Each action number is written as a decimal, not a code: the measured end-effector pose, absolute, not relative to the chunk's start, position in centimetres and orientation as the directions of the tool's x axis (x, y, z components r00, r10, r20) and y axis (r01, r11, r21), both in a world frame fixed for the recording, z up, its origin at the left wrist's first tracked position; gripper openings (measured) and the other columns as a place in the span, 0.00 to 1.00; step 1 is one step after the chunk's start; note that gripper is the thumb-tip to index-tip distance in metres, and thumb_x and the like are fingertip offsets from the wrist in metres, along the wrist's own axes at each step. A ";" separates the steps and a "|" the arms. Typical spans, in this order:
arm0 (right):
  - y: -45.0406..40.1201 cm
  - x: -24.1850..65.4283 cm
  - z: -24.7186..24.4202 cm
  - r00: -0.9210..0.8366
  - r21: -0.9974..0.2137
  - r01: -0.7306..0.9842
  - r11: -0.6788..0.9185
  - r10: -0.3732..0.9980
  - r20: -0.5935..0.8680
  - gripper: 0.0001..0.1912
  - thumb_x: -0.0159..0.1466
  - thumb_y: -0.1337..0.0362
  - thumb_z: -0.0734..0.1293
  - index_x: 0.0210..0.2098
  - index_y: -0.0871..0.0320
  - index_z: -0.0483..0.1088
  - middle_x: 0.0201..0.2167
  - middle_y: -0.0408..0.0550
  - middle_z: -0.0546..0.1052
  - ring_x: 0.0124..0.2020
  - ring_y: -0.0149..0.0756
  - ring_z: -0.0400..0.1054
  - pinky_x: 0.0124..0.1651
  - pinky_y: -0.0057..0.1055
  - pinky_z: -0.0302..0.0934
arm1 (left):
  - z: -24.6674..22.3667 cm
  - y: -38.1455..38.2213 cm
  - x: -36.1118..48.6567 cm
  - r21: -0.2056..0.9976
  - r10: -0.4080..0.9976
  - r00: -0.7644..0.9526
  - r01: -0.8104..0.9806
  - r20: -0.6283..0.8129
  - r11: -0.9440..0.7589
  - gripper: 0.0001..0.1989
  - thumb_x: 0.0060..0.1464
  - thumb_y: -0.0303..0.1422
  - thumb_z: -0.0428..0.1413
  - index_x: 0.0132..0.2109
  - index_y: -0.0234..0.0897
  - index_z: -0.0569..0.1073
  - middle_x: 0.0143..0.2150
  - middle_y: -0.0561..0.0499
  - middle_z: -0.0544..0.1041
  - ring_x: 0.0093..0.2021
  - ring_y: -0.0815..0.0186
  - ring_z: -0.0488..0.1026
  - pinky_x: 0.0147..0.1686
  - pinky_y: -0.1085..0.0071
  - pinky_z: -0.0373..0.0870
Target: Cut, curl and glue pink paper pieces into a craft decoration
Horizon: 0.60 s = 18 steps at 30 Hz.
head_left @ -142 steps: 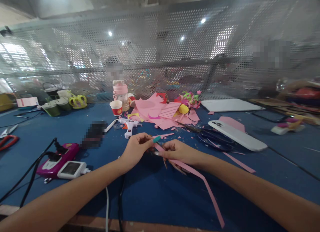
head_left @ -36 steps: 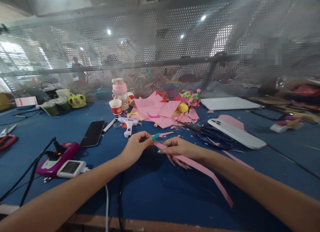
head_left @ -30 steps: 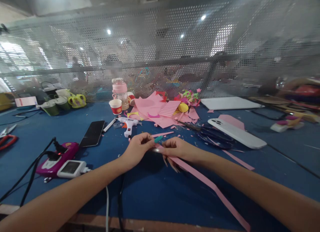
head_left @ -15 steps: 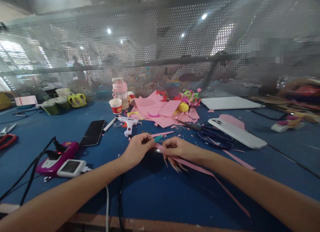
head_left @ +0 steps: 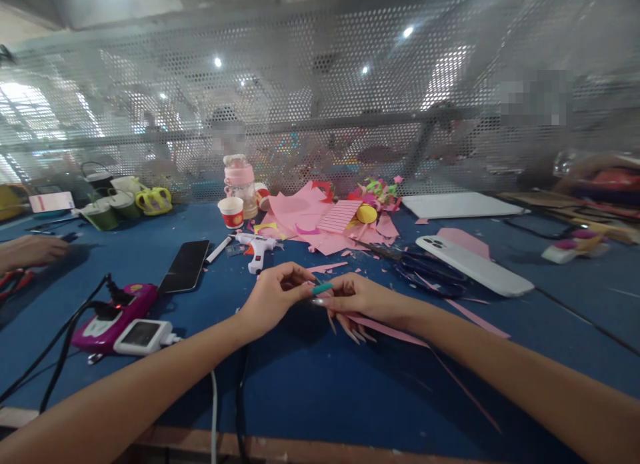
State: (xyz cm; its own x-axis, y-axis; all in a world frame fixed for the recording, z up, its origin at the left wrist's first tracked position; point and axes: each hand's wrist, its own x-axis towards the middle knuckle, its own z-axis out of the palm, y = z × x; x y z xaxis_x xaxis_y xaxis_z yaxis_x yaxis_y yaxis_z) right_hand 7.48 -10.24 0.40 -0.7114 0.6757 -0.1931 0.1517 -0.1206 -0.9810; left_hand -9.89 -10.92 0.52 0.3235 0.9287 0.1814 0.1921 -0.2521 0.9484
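Observation:
My left hand (head_left: 277, 292) and my right hand (head_left: 361, 299) meet at the middle of the blue table, fingertips pinched together. Between them they hold the end of a long, narrow pink paper strip (head_left: 393, 332), whose free tail runs under my right wrist toward the lower right. A slim teal piece (head_left: 321, 289) shows at my left thumb tip; whether it is a nail or a separate thing is unclear. My right hand's lower fingers, with long pale nails, hang below the pinch. A white glue gun (head_left: 257, 249) lies just beyond my left hand.
Pink paper scraps (head_left: 300, 214) are heaped behind my hands. Dark-handled scissors (head_left: 430, 272) and a white phone (head_left: 473, 265) lie right. Leftward are a black phone (head_left: 185, 267), a purple power strip (head_left: 116, 317) with cables, and another person's hand (head_left: 33, 252) over red-handled scissors.
The teal piece has shifted slightly right and down, now lying across the gap between my fingertips. Another person's hand has entered at the left edge. My arms have barely moved.

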 end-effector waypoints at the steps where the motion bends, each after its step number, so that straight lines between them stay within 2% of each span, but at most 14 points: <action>1: -10.2 7.5 0.4 -0.711 -0.981 0.154 -0.120 0.676 -0.194 0.17 0.51 0.53 0.66 0.20 0.62 0.64 0.07 0.37 0.66 0.05 0.22 0.56 0.09 0.18 0.50 | 0.5 -11.0 -9.9 0.948 0.929 0.321 0.193 0.182 -0.252 0.07 0.42 0.33 0.57 0.31 0.34 0.70 0.27 0.52 0.72 0.30 0.68 0.69 0.33 0.72 0.65; 8: -10.3 7.4 0.3 -0.718 -0.980 0.171 -0.099 0.669 -0.193 0.17 0.49 0.54 0.67 0.20 0.63 0.65 0.07 0.36 0.66 0.06 0.21 0.57 0.10 0.18 0.50 | 0.9 -11.5 -9.7 0.925 0.939 0.274 0.256 0.208 -0.280 0.06 0.40 0.30 0.58 0.29 0.33 0.70 0.24 0.53 0.71 0.27 0.70 0.68 0.31 0.73 0.65; 13: -10.5 7.2 0.3 -0.698 -0.986 0.146 -0.081 0.698 -0.160 0.17 0.48 0.54 0.68 0.22 0.64 0.66 0.08 0.36 0.67 0.05 0.21 0.56 0.09 0.18 0.49 | 0.9 -11.8 -9.6 0.879 0.937 0.181 0.331 0.298 -0.343 0.08 0.39 0.30 0.59 0.31 0.34 0.70 0.24 0.54 0.72 0.27 0.70 0.69 0.30 0.73 0.65; 18: -10.5 7.2 0.2 -0.676 -0.986 0.153 -0.071 0.720 -0.157 0.18 0.48 0.53 0.68 0.23 0.63 0.65 0.07 0.36 0.67 0.05 0.21 0.56 0.09 0.18 0.49 | 0.9 -11.9 -9.6 0.898 0.933 0.195 0.270 0.302 -0.347 0.14 0.37 0.30 0.61 0.36 0.34 0.69 0.28 0.53 0.73 0.31 0.69 0.70 0.34 0.73 0.66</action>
State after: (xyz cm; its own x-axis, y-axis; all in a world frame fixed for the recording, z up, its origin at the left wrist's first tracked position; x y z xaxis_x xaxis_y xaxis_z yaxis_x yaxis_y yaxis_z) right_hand 7.17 -10.46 0.18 -0.6763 0.7197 -0.1573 0.1533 -0.0713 -0.9856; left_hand -9.56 -11.90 0.91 0.1951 0.9331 0.3020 0.2698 -0.3471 0.8982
